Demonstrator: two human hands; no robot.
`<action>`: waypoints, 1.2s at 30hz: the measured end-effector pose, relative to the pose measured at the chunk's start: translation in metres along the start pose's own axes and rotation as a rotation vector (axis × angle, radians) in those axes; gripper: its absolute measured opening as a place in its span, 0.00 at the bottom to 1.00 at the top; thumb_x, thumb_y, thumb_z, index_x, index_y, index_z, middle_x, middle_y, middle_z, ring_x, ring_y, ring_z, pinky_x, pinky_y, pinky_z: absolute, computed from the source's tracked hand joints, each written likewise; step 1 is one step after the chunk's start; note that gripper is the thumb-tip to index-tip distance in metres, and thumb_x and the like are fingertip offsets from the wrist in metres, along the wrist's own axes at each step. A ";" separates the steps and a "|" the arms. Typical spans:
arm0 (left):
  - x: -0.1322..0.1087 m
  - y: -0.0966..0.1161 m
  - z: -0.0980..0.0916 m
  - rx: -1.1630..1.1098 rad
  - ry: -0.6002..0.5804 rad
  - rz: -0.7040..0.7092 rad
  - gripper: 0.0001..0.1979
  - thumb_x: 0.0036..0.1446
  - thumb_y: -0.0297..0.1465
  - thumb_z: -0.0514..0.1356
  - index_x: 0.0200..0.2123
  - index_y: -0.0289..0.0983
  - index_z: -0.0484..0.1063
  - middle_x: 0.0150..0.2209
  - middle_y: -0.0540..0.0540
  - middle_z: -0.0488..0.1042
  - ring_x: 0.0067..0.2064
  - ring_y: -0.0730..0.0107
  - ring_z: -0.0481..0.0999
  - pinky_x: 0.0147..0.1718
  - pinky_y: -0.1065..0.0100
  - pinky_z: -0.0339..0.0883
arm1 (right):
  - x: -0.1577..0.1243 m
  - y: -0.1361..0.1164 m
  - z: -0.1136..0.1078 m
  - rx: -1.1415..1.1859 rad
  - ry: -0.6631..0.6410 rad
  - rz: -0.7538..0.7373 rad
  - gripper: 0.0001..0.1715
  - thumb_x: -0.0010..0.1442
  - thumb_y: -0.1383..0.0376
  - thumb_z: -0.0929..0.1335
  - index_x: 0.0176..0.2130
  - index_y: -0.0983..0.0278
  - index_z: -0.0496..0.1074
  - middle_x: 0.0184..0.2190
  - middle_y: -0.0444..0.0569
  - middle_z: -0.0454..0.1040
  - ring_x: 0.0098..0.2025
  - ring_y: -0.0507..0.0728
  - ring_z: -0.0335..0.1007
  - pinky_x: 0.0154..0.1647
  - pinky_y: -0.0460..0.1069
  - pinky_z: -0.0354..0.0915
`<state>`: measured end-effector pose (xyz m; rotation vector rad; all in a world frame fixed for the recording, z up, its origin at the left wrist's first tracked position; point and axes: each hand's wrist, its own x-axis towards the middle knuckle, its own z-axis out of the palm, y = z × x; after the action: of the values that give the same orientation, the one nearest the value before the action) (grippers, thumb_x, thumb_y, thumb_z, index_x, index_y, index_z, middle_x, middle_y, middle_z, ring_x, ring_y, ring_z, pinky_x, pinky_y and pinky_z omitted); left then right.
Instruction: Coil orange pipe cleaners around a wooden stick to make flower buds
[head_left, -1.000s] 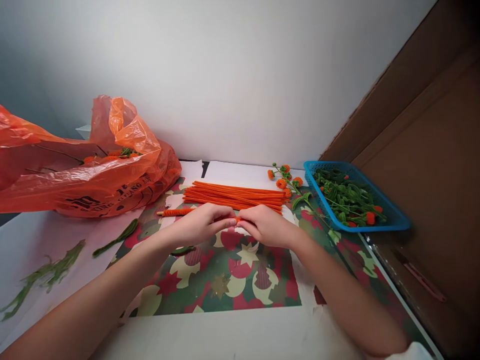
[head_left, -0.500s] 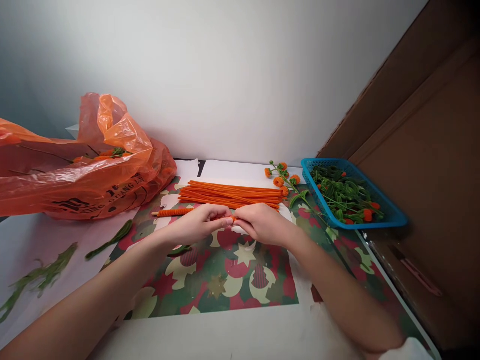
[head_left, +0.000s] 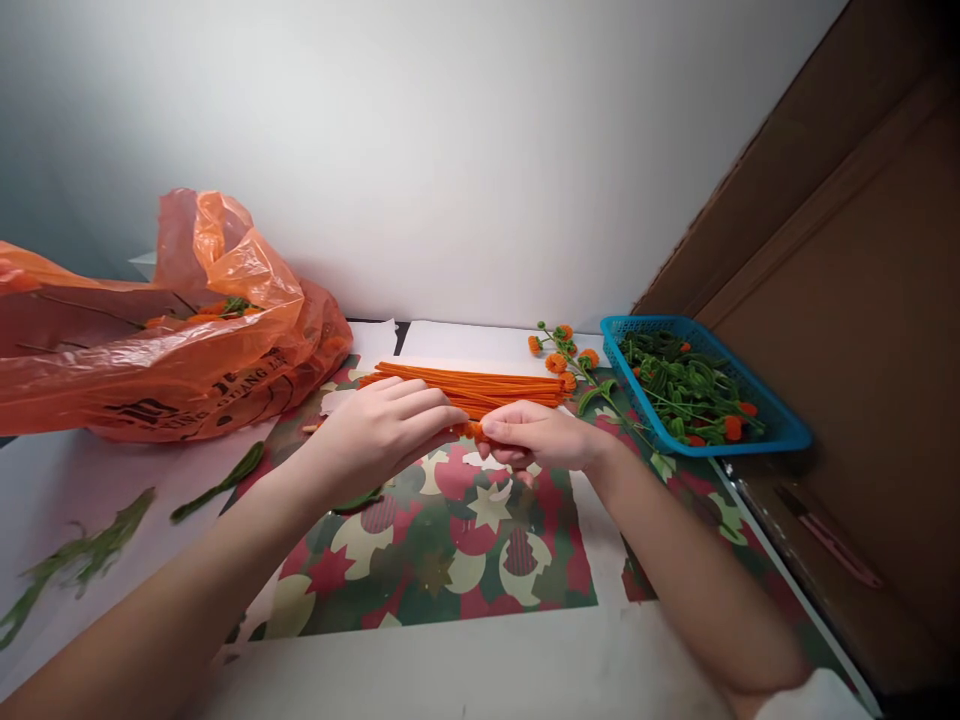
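Note:
My left hand (head_left: 379, 428) and my right hand (head_left: 534, 438) meet over a patterned paper sheet (head_left: 450, 560). Between their fingertips they pinch an orange pipe cleaner coiled on a stick (head_left: 471, 430); most of it is hidden under my left hand. Both hands are closed on it. Just behind the hands lies a bundle of straight orange pipe cleaners (head_left: 480, 386).
An orange plastic bag (head_left: 157, 340) lies at the left. A blue basket (head_left: 780, 425) with green stems and orange buds stands at the right. A small orange flower sprig (head_left: 562, 360) lies next to it. Green pipe-cleaner leaves (head_left: 82, 550) lie at the left front. A brown board (head_left: 862, 330) walls the right.
My left hand has slid forward and to the right over the coiled stick, covering it. My right hand has turned, its fingers now pinching the coil's end.

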<state>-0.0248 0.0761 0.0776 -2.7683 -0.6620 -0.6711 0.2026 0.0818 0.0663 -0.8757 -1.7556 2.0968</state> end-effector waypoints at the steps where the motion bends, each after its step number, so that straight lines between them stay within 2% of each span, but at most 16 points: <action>1: 0.000 0.002 0.001 0.041 0.004 0.019 0.07 0.63 0.30 0.52 0.38 0.37 0.70 0.29 0.49 0.73 0.28 0.71 0.68 0.30 0.68 0.60 | 0.001 0.001 0.000 0.026 -0.021 0.020 0.24 0.60 0.48 0.63 0.31 0.67 0.67 0.17 0.35 0.50 0.17 0.45 0.46 0.16 0.42 0.55; 6: 0.001 0.008 0.006 0.126 0.020 0.049 0.10 0.64 0.29 0.50 0.34 0.37 0.71 0.25 0.51 0.71 0.25 0.71 0.67 0.24 0.68 0.54 | 0.002 0.003 0.004 0.001 -0.005 0.028 0.21 0.60 0.51 0.64 0.31 0.68 0.68 0.18 0.36 0.55 0.17 0.44 0.49 0.18 0.42 0.57; 11: -0.001 0.010 0.006 0.048 -0.012 -0.078 0.13 0.65 0.33 0.49 0.33 0.38 0.71 0.25 0.52 0.73 0.24 0.73 0.69 0.22 0.69 0.51 | -0.001 -0.004 0.015 -0.295 0.184 -0.086 0.15 0.62 0.59 0.63 0.32 0.67 0.70 0.21 0.40 0.61 0.20 0.46 0.56 0.20 0.42 0.56; 18: -0.001 0.010 0.002 -0.054 -0.078 -0.214 0.13 0.64 0.34 0.49 0.33 0.40 0.72 0.24 0.53 0.73 0.24 0.75 0.69 0.22 0.70 0.49 | -0.003 -0.007 0.027 -0.681 0.395 -0.289 0.12 0.62 0.66 0.62 0.29 0.66 0.69 0.21 0.41 0.64 0.22 0.47 0.55 0.23 0.43 0.52; 25: 0.000 0.008 -0.001 -0.051 -0.074 -0.212 0.14 0.64 0.34 0.49 0.31 0.39 0.71 0.22 0.52 0.72 0.22 0.74 0.67 0.20 0.70 0.47 | 0.002 0.000 0.028 -0.888 0.454 -0.462 0.11 0.63 0.69 0.61 0.28 0.66 0.66 0.22 0.41 0.66 0.23 0.47 0.56 0.26 0.44 0.51; 29: -0.001 0.007 -0.002 -0.082 -0.083 -0.249 0.14 0.64 0.36 0.49 0.31 0.39 0.71 0.22 0.52 0.72 0.21 0.74 0.65 0.20 0.71 0.48 | 0.004 0.004 0.027 -1.068 0.482 -0.494 0.13 0.64 0.67 0.60 0.28 0.65 0.64 0.23 0.43 0.66 0.24 0.49 0.57 0.26 0.45 0.51; 36: 0.000 0.008 -0.001 -0.081 -0.114 -0.293 0.15 0.64 0.37 0.48 0.33 0.39 0.71 0.25 0.51 0.75 0.22 0.74 0.67 0.21 0.71 0.50 | 0.011 0.012 0.024 -1.367 0.499 -0.517 0.17 0.68 0.65 0.53 0.33 0.66 0.65 0.27 0.50 0.71 0.29 0.54 0.64 0.29 0.47 0.54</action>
<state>-0.0220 0.0688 0.0777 -2.8278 -1.1040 -0.6084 0.1822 0.0661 0.0534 -0.8911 -2.5535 0.1245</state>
